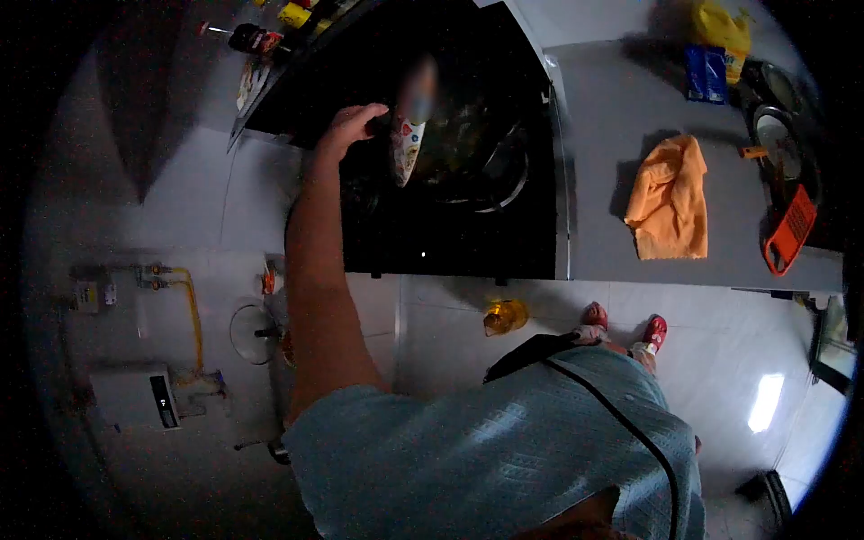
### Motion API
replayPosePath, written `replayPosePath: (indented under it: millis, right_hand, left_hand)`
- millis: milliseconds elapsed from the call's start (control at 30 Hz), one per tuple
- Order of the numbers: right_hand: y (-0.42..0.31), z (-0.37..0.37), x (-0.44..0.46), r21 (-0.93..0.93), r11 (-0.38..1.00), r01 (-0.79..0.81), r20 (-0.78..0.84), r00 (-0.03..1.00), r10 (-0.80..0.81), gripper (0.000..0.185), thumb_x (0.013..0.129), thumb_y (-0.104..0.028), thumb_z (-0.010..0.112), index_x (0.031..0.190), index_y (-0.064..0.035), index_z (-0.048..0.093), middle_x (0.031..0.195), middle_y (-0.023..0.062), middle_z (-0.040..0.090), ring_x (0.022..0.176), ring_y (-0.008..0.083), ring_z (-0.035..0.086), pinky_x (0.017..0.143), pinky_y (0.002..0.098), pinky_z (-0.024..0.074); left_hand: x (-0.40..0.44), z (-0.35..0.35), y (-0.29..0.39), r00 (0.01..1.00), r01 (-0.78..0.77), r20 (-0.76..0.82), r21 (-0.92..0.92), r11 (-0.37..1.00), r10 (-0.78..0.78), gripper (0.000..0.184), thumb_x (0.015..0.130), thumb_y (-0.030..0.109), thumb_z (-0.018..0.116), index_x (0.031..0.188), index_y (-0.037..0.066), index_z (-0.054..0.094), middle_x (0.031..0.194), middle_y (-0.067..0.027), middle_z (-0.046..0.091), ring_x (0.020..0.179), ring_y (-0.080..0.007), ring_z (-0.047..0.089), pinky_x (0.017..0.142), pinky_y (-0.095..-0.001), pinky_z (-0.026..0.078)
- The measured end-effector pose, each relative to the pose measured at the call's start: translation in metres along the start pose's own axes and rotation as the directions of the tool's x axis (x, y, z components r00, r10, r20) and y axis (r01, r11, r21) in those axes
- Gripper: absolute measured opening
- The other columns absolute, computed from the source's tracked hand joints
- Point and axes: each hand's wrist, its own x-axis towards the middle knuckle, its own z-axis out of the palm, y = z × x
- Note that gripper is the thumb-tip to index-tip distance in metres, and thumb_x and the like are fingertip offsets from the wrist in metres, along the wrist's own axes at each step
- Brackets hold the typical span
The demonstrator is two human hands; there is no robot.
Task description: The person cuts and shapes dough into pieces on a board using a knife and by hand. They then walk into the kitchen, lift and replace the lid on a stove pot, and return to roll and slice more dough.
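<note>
My left hand (353, 126) reaches over the black stove area (450, 243), its arm stretched up from the left shoulder. The fingers and thumb are bent around something dark that I cannot make out. Close to the fingertips is a narrow white shape with red and green print (408, 153). Its upper end is blurred, so its kind does not show. To the right of it, a dark round pan (506, 193) is hard to see, apart from a bright curved rim. My right hand is out of sight.
An orange cloth (668, 200) lies on the grey counter (594, 171) to the right. Beyond it are an orange grater (792, 230), a blue packet (706, 74) and a yellow bag (723, 31). A yellow bottle (505, 317) stands on the floor. A dark-capped bottle (255, 40) is at upper left.
</note>
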Motion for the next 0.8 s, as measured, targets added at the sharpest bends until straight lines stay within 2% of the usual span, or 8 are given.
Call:
replayPosePath:
  millis: [100, 233, 400, 533, 600, 667, 700, 800]
  right_hand:
    - [0.009, -0.002, -0.003, 0.013, 1.0, 0.0, -0.011, 1.0, 0.0, 0.017, 0.089, -0.017, 0.056, 0.099, -0.0062, 0.062, 0.086, 0.0141, 0.065, 0.063, 0.0319, 0.061, 0.053, 0.0451, 0.0515]
    - [0.016, -0.007, -0.007, 0.026, 1.0, 0.014, -0.015, 1.0, -0.014, 0.016, 0.089, -0.017, 0.055, 0.1, -0.0064, 0.062, 0.086, 0.0145, 0.065, 0.062, 0.0322, 0.061, 0.052, 0.0453, 0.0515]
    - [0.025, -0.012, -0.009, 0.043, 0.999, 0.031, -0.024, 0.999, -0.03, 0.016, 0.089, -0.017, 0.055, 0.1, -0.0066, 0.062, 0.086, 0.0149, 0.065, 0.062, 0.0326, 0.061, 0.051, 0.0456, 0.0515]
    - [0.029, -0.015, -0.011, 0.061, 0.997, 0.049, -0.024, 0.999, -0.047, 0.016, 0.089, -0.016, 0.055, 0.101, -0.0067, 0.062, 0.087, 0.0153, 0.065, 0.061, 0.0329, 0.06, 0.05, 0.0458, 0.0515]
    - [0.033, -0.016, -0.012, 0.069, 0.996, 0.058, -0.032, 0.998, -0.055, 0.016, 0.09, -0.016, 0.055, 0.101, -0.0068, 0.062, 0.087, 0.0155, 0.065, 0.061, 0.0331, 0.06, 0.05, 0.0459, 0.0515]
    - [0.036, -0.016, -0.015, 0.075, 0.995, 0.062, -0.037, 0.998, -0.059, 0.017, 0.09, -0.016, 0.054, 0.101, -0.0069, 0.062, 0.087, 0.0157, 0.065, 0.061, 0.0333, 0.06, 0.05, 0.046, 0.0515]
    - [0.037, -0.017, -0.016, 0.079, 0.995, 0.066, -0.039, 0.997, -0.063, 0.017, 0.09, -0.016, 0.054, 0.101, -0.0069, 0.062, 0.087, 0.0157, 0.065, 0.061, 0.0333, 0.06, 0.049, 0.046, 0.0515]
    - [0.04, -0.019, -0.019, 0.084, 0.994, 0.076, -0.038, 0.997, -0.073, 0.017, 0.09, -0.016, 0.054, 0.101, -0.007, 0.062, 0.088, 0.016, 0.065, 0.061, 0.0336, 0.06, 0.049, 0.0462, 0.0515]
  left_hand:
    - [0.005, -0.008, -0.006, 0.999, -0.008, 0.035, -0.128, 0.992, 0.012, 0.045, 0.085, 0.045, 0.067, 0.117, 0.012, 0.07, 0.122, -0.0049, 0.064, 0.114, -0.0206, 0.056, 0.092, -0.0411, 0.048]
    - [-0.007, 0.009, 0.013, 1.0, -0.026, -0.01, -0.042, 0.999, 0.026, 0.051, 0.081, 0.048, 0.07, 0.114, 0.01, 0.071, 0.119, -0.0058, 0.065, 0.108, -0.0209, 0.058, 0.09, -0.0398, 0.048]
    - [0.0, 0.043, 0.033, 0.999, 0.034, -0.043, 0.52, 0.853, -0.014, 0.066, 0.073, 0.054, 0.075, 0.115, 0.003, 0.069, 0.121, -0.0146, 0.064, 0.109, -0.0237, 0.061, 0.089, -0.0369, 0.049]
    - [0.03, 0.067, -0.003, 0.966, 0.001, -0.201, 0.632, 0.775, 0.163, 0.074, 0.067, 0.059, 0.074, 0.112, 0.0, 0.069, 0.118, -0.0203, 0.066, 0.108, -0.0301, 0.064, 0.088, -0.0388, 0.051]
    - [0.016, 0.071, 0.013, 0.975, 0.001, -0.172, 0.627, 0.779, 0.137, 0.081, 0.065, 0.062, 0.073, 0.116, 0.0, 0.067, 0.122, -0.0219, 0.064, 0.113, -0.0316, 0.062, 0.093, -0.0403, 0.05]
    - [0.01, 0.075, 0.025, 0.994, 0.105, -0.061, 0.635, 0.765, -0.085, 0.085, 0.065, 0.061, 0.073, 0.123, 0.0, 0.064, 0.128, -0.0222, 0.06, 0.12, -0.0313, 0.058, 0.098, -0.0398, 0.048]
    - [0.015, 0.082, 0.01, 0.98, 0.054, -0.177, 0.668, 0.742, 0.088, 0.081, 0.066, 0.06, 0.072, 0.117, -0.001, 0.067, 0.125, -0.0217, 0.062, 0.117, -0.032, 0.06, 0.096, -0.0401, 0.049]
    - [0.021, 0.085, 0.006, 0.971, 0.043, -0.198, 0.696, 0.717, 0.134, 0.078, 0.066, 0.06, 0.072, 0.113, -0.002, 0.069, 0.121, -0.0216, 0.064, 0.113, -0.0334, 0.062, 0.094, -0.041, 0.05]
